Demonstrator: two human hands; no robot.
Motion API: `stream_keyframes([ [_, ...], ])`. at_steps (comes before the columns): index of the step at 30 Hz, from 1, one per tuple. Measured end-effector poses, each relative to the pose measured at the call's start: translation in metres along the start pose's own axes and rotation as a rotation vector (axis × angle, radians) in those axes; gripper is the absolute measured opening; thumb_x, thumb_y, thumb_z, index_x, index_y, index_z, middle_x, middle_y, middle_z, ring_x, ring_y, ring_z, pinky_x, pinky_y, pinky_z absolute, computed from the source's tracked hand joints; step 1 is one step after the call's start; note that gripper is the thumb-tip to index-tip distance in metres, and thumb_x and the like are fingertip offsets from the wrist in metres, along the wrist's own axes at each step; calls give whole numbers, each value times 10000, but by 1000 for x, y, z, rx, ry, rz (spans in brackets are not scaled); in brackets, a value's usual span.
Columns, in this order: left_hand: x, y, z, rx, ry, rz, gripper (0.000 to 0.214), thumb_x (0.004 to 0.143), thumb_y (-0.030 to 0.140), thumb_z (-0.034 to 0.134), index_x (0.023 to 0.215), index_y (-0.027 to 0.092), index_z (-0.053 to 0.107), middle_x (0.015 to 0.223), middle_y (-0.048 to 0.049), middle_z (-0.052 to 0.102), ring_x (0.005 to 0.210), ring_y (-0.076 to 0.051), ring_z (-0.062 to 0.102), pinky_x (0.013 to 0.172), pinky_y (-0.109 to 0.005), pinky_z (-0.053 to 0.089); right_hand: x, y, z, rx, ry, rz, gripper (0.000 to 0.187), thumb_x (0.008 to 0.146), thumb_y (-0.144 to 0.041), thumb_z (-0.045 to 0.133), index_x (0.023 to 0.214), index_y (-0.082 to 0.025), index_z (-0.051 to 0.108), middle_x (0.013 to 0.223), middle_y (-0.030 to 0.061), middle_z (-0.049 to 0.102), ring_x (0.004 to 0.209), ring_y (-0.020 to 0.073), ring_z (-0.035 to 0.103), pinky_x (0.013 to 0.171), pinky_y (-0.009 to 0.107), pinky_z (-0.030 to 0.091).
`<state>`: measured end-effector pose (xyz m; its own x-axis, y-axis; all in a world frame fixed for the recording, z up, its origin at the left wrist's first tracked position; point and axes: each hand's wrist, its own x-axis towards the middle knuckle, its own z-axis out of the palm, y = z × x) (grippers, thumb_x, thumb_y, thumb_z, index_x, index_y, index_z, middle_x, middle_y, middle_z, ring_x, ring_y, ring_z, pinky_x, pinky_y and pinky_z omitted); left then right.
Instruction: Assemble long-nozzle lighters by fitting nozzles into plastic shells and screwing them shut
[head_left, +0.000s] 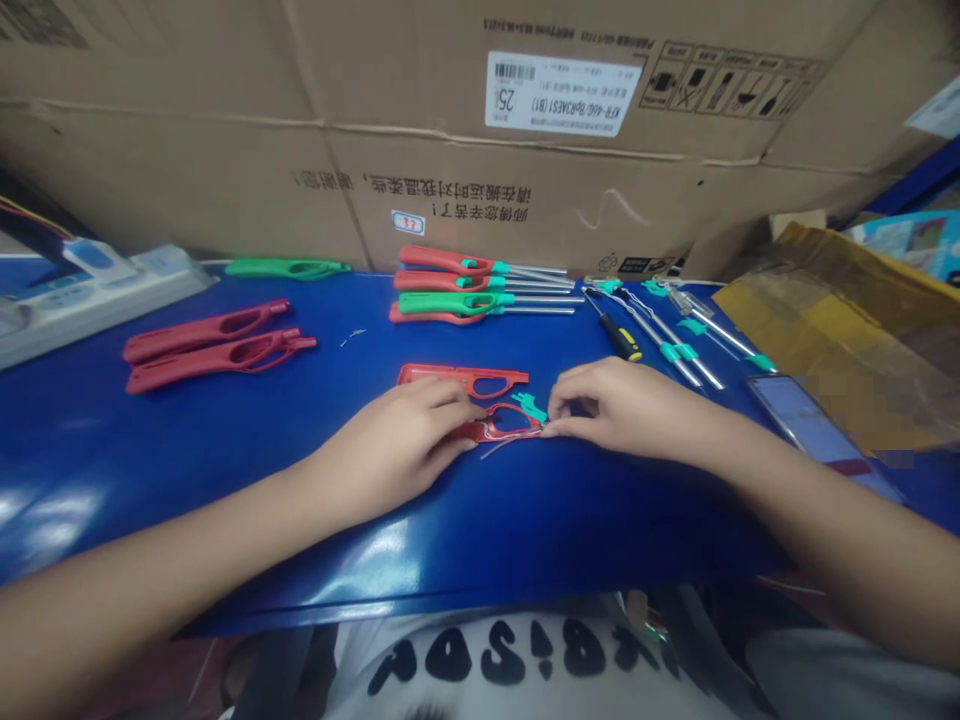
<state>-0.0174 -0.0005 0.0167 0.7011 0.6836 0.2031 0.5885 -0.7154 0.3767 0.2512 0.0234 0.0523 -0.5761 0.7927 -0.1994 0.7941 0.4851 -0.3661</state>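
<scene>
Currently | red lighter half-shell (471, 433) between left hand (401, 430) and right hand (611, 407), over blue tabletop (525, 530) | left: thumb and fingers pinching its handle end | right: thumb and forefinger together at its tip (cannot tell on what) | teal trigger (529, 407) just beside | second half-shell (466, 377) just beyond

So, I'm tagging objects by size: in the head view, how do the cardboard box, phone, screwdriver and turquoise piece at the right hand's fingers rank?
1. Cardboard box
2. Phone, probably helped by lying nearer the camera than the screwdriver
3. Screwdriver
4. Turquoise piece
</scene>
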Motion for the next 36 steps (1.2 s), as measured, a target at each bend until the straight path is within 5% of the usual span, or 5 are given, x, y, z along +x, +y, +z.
stream_keyframes([
  [4,1,-1,1,-9,-26,-17,209,988,227,550,1137,204,695,1093,-79,685,1017,-243,650,890,-396,536,17,5,-2,192,-146,164,234,795,-407,776,756,-185,711,645,-18,654,587,112,540,571,242,361],
  [11,3,-6,1,-18,-15,9,224,984,194,546,1159,195,687,1084,-82,680,1046,-247,630,908,-406,527,34,-3,-12,87,-260,241,226,731,-376,817,694,-188,697,654,-6,661,581,125,541,534,253,369],
  [21,2,-1,0,-30,-15,-23,225,978,208,559,1165,202,685,1102,-86,684,1066,-257,639,931,-420,537,12,8,1,303,-54,75,392,784,-516,755,911,-152,688,715,2,651,620,114,561,563,225,410],
  [28,1,-1,0,-57,-47,-73,247,966,206,576,1195,193,669,1180,-101,664,1106,-264,624,972,-439,524,11,12,20,192,212,-244,150,949,-234,582,881,-144,682,829,40,677,715,124,580,670,241,420],
  [36,-1,1,1,-98,-51,-84,265,966,209,567,1219,205,646,1173,-97,648,1093,-258,617,964,-438,530,-1,-2,23,-274,93,-342,155,1002,-173,448,993,-171,602,975,56,652,764,162,568,626,281,347],
])
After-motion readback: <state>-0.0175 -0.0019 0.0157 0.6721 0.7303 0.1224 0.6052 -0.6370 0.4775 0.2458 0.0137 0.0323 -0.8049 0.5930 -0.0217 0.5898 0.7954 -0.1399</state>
